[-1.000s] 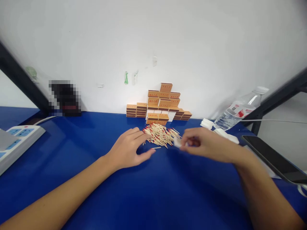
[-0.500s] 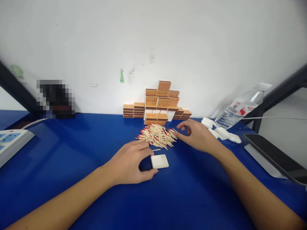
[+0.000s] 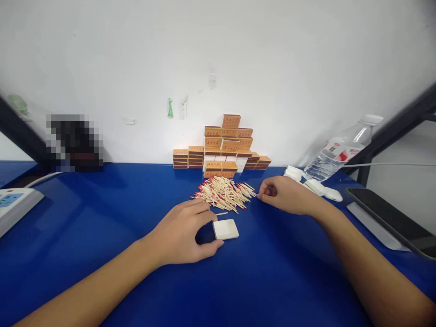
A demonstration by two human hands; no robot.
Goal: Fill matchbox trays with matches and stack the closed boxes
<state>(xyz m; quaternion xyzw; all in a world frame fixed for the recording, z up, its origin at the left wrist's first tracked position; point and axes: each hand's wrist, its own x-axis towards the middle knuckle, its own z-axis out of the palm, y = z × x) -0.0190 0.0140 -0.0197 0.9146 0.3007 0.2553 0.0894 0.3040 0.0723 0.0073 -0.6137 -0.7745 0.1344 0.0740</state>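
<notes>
My left hand (image 3: 185,231) curves around a small white matchbox tray (image 3: 225,229) on the blue table. The index finger is at its far left corner and the thumb at its near edge. Behind the tray spreads a heap of red-tipped matches (image 3: 223,193), with one loose match (image 3: 221,213) between heap and tray. At the heap's right edge, my right hand (image 3: 281,193) has thumb and forefinger pinched together, at the end of a match sticking out. How many matches are in the pinch cannot be made out.
Orange matchboxes (image 3: 231,121) stand stacked against the wall behind the heap. On the right are a tilted water bottle (image 3: 335,150), several white pieces (image 3: 315,186) and a phone (image 3: 391,218). A power strip (image 3: 20,206) lies at the left edge.
My right hand has drawn back to the right and its fingers have closed. A few matches at the heap's right edge have slid right with it. The left hand stays at the tray.
</notes>
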